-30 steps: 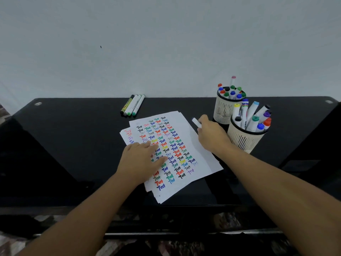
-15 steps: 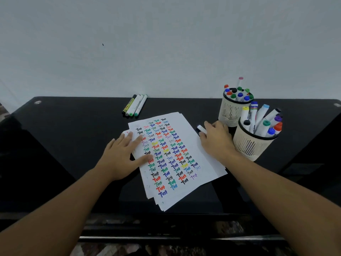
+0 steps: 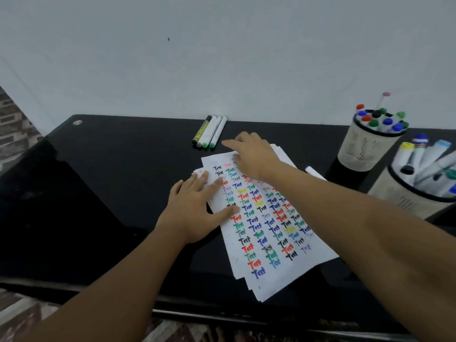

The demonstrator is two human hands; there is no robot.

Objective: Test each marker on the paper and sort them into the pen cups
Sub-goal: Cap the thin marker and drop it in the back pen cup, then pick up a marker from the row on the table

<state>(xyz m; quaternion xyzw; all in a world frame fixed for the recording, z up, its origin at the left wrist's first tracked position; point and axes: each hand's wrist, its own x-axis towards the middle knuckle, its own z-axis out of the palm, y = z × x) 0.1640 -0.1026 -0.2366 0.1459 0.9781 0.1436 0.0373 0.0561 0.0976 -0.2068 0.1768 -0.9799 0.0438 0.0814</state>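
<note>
The left hand (image 3: 195, 213) lies flat, pinning the paper (image 3: 266, 233) on the bench (image 3: 98, 193). The right hand (image 3: 254, 154), fingers loose and empty, reaches toward four untested markers (image 3: 209, 132) (next, pinch one). Both pen cups (image 3: 365, 146) at right hold capped markers; one white marker (image 3: 314, 172) lies beside the paper.

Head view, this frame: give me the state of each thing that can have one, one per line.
left hand: open, flat on the paper's left edge
right hand: open, empty, stretched toward the loose markers
paper stack: fanned, top sheet covered with coloured test words
four loose markers: capped, lying side by side
white marker: lying by the paper's right edge
far pen cup: upright, full of capped markers
near pen cup: upright, holds markers
</note>
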